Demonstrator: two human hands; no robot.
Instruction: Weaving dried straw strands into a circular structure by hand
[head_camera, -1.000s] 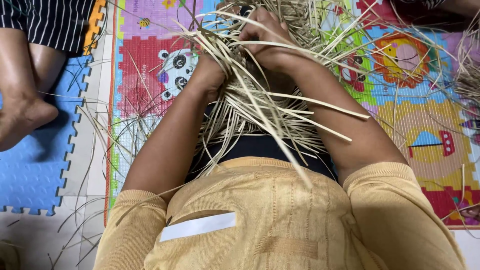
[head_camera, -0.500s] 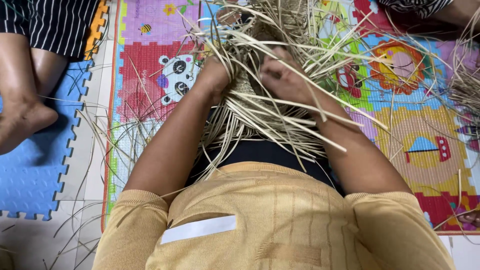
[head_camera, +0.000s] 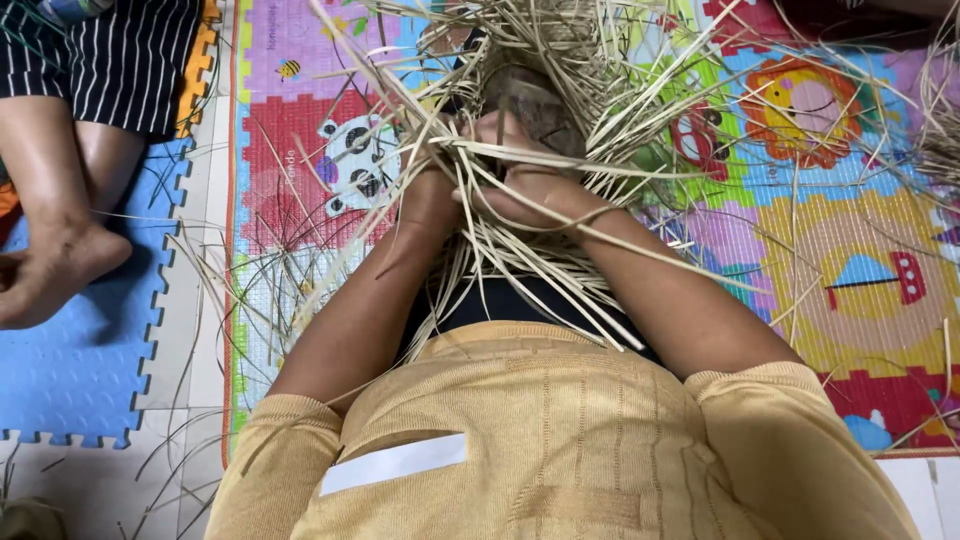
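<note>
Left hand: the left hand (head_camera: 432, 190) is buried in a bundle of pale straw strands (head_camera: 560, 90), fingers closed around some of them
Right hand: the right hand (head_camera: 525, 190) grips strands just beside the left, one strand looped over its wrist
Straw: held over the lap, above a colourful play mat (head_camera: 850, 260)
Nearby: another person's bare leg (head_camera: 60, 230) rests on a blue foam tile (head_camera: 80, 370), well to the left
</note>
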